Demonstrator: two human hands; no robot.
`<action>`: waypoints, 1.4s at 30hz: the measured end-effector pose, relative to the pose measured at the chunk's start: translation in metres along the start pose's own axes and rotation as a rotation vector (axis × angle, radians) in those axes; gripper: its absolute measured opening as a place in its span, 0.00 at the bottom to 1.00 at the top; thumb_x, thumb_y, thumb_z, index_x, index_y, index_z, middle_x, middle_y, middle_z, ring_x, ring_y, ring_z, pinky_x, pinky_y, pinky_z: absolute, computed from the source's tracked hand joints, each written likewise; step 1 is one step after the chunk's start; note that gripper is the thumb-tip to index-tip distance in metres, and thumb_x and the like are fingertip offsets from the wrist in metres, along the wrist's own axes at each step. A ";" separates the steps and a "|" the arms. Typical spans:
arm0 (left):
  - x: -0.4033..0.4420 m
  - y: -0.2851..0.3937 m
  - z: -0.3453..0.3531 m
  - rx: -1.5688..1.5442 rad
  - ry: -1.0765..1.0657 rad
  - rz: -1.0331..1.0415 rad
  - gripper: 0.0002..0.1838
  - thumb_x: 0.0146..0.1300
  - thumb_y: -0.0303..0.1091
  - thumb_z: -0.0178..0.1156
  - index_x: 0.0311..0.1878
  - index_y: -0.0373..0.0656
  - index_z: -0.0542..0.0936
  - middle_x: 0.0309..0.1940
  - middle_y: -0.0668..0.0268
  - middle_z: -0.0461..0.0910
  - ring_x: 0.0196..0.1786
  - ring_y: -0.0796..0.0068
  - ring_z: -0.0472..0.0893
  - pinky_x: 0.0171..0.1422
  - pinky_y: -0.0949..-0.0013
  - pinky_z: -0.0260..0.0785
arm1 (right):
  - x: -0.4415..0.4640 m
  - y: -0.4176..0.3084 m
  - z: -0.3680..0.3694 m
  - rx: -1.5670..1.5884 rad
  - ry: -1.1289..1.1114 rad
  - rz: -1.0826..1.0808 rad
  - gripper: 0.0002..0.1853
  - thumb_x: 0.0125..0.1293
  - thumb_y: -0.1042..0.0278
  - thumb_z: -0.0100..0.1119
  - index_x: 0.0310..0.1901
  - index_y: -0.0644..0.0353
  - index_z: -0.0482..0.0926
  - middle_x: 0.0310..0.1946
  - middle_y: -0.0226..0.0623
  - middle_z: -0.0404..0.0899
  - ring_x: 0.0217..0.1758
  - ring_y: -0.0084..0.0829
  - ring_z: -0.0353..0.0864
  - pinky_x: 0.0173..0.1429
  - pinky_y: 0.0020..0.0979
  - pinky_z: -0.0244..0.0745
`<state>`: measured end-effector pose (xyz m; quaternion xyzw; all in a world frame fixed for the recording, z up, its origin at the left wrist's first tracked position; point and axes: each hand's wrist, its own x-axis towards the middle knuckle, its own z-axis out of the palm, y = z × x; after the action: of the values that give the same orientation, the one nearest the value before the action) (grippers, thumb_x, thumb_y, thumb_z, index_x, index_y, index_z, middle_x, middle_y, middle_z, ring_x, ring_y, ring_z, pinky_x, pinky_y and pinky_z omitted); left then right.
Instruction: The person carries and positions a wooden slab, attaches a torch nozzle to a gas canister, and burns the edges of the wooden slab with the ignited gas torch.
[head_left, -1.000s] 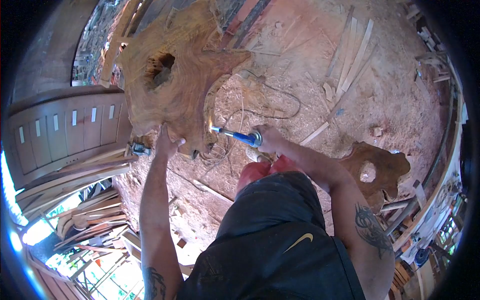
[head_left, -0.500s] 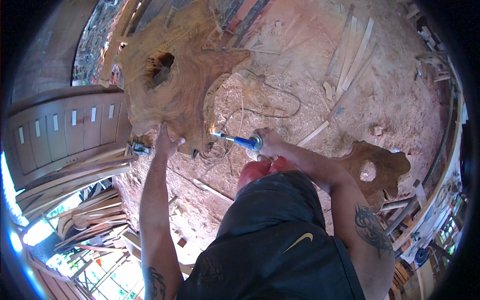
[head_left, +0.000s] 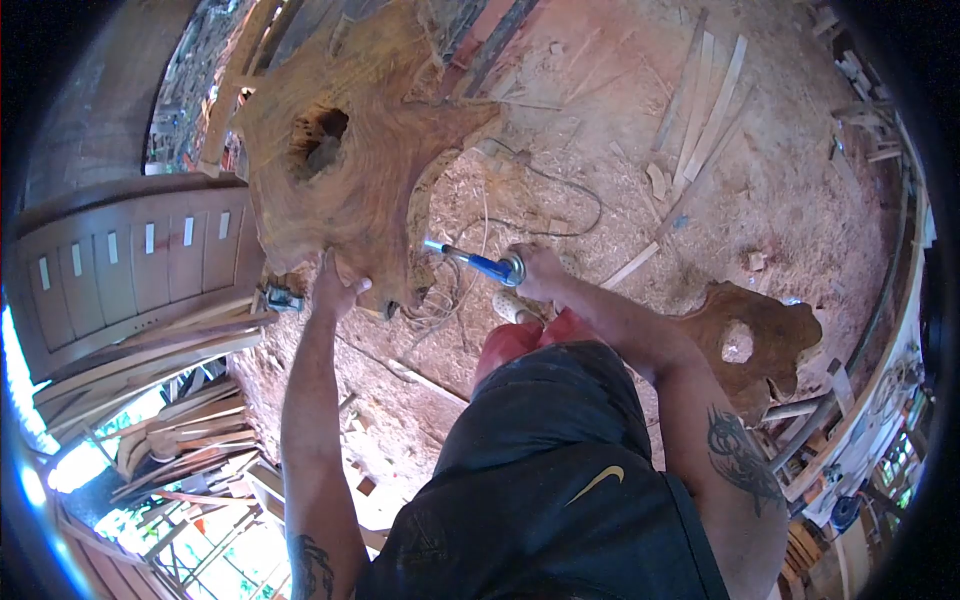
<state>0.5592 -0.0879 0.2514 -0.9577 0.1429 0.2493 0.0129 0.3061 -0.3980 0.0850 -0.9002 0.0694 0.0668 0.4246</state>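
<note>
A large slab of wood (head_left: 370, 180) with an irregular outline and a dark hole stands before me at the upper left. My left hand (head_left: 335, 292) grips its lower edge, the thumb apart from the fingers. In my right hand (head_left: 540, 272) is a blowtorch (head_left: 490, 267) with a blue body and a metal nozzle. Its nozzle points left at the slab's right edge, with a bluish glow at the tip and a small gap to the wood. My right fingers are closed around the torch's rear part, which they partly hide.
A second wood slab (head_left: 765, 345) with a hole lies at right on the dusty floor. A cable (head_left: 575, 232) loops behind the torch. Thin wooden strips (head_left: 715, 105) lie at the upper right. Stacked lumber (head_left: 190, 440) and a panelled wooden door (head_left: 135, 260) are at left.
The torch nozzle has moved slightly up and tilted, further along the slab's edge. The orange flame seen at the wood earlier no longer shows. My left hand has stayed in place.
</note>
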 end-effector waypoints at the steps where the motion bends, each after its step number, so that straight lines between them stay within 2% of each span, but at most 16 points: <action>1: 0.001 -0.002 0.002 0.001 0.006 -0.002 0.62 0.50 0.49 0.80 0.80 0.35 0.51 0.80 0.45 0.54 0.81 0.50 0.58 0.82 0.57 0.54 | 0.002 0.002 0.001 0.003 0.012 -0.010 0.27 0.49 0.65 0.68 0.55 0.56 0.80 0.55 0.41 0.82 0.58 0.47 0.80 0.64 0.43 0.76; 4: 0.001 -0.003 0.002 0.028 0.005 0.001 0.62 0.53 0.52 0.78 0.80 0.36 0.50 0.79 0.45 0.55 0.79 0.48 0.62 0.81 0.56 0.56 | 0.007 0.004 0.000 0.000 0.031 -0.005 0.27 0.50 0.64 0.68 0.55 0.56 0.80 0.54 0.41 0.82 0.56 0.48 0.81 0.62 0.45 0.77; 7: 0.002 -0.001 0.001 -0.013 -0.020 -0.028 0.62 0.50 0.49 0.79 0.80 0.34 0.51 0.80 0.45 0.54 0.81 0.50 0.57 0.82 0.57 0.54 | 0.010 0.003 -0.006 0.006 0.018 0.057 0.27 0.51 0.64 0.68 0.56 0.56 0.79 0.52 0.44 0.83 0.55 0.49 0.82 0.60 0.46 0.77; 12: 0.000 0.000 0.000 0.011 -0.012 -0.006 0.62 0.51 0.49 0.79 0.80 0.35 0.51 0.80 0.45 0.54 0.81 0.49 0.57 0.82 0.57 0.55 | 0.018 0.007 -0.001 0.100 0.046 0.188 0.26 0.52 0.66 0.70 0.55 0.56 0.78 0.48 0.47 0.84 0.54 0.51 0.83 0.59 0.48 0.77; 18: -0.001 0.003 -0.003 -0.004 -0.022 -0.014 0.62 0.51 0.49 0.79 0.80 0.36 0.50 0.79 0.45 0.54 0.81 0.49 0.58 0.82 0.56 0.55 | 0.020 0.000 -0.019 0.061 0.105 0.095 0.27 0.51 0.65 0.70 0.56 0.57 0.78 0.46 0.48 0.85 0.51 0.52 0.84 0.57 0.49 0.79; 22: -0.001 0.002 -0.002 0.023 -0.002 0.004 0.63 0.50 0.53 0.79 0.80 0.37 0.51 0.79 0.44 0.56 0.78 0.48 0.63 0.80 0.56 0.57 | 0.021 -0.011 -0.036 0.077 0.029 0.197 0.30 0.52 0.63 0.70 0.59 0.56 0.76 0.52 0.46 0.84 0.55 0.50 0.83 0.59 0.47 0.80; 25: -0.001 0.002 -0.001 -0.020 -0.015 -0.011 0.62 0.51 0.48 0.79 0.80 0.36 0.50 0.79 0.44 0.54 0.80 0.48 0.58 0.82 0.56 0.54 | 0.024 -0.008 -0.035 0.112 0.044 0.225 0.31 0.51 0.64 0.71 0.59 0.56 0.76 0.52 0.46 0.84 0.56 0.50 0.83 0.60 0.47 0.79; 30: 0.003 -0.006 0.003 -0.034 -0.028 -0.019 0.62 0.51 0.48 0.79 0.80 0.36 0.50 0.80 0.44 0.52 0.81 0.48 0.57 0.83 0.56 0.53 | 0.027 0.005 -0.026 0.126 0.076 0.223 0.33 0.48 0.65 0.72 0.60 0.57 0.75 0.52 0.48 0.83 0.57 0.50 0.82 0.60 0.47 0.79; 33: 0.002 -0.004 0.002 -0.013 -0.017 -0.002 0.62 0.51 0.49 0.79 0.80 0.36 0.50 0.80 0.44 0.51 0.81 0.48 0.57 0.83 0.56 0.53 | 0.026 0.008 -0.024 0.108 0.148 0.202 0.30 0.53 0.58 0.74 0.57 0.56 0.77 0.48 0.49 0.85 0.54 0.51 0.84 0.57 0.47 0.79; 37: 0.003 -0.004 0.002 -0.028 -0.054 -0.042 0.61 0.51 0.48 0.79 0.80 0.36 0.50 0.80 0.44 0.51 0.81 0.49 0.57 0.83 0.56 0.53 | 0.029 0.010 -0.024 0.079 0.164 0.208 0.30 0.52 0.58 0.74 0.57 0.57 0.77 0.48 0.48 0.85 0.53 0.51 0.84 0.57 0.47 0.79; 42: 0.004 -0.007 0.005 -0.024 -0.001 0.013 0.61 0.51 0.46 0.79 0.80 0.37 0.51 0.80 0.45 0.52 0.81 0.50 0.56 0.83 0.56 0.53 | 0.027 0.011 -0.030 0.124 0.250 0.199 0.28 0.53 0.59 0.74 0.55 0.58 0.77 0.47 0.49 0.85 0.53 0.52 0.84 0.57 0.48 0.79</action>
<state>0.5617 -0.0817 0.2448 -0.9568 0.1464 0.2514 0.0000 0.3325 -0.4300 0.0905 -0.8622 0.2146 -0.0085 0.4588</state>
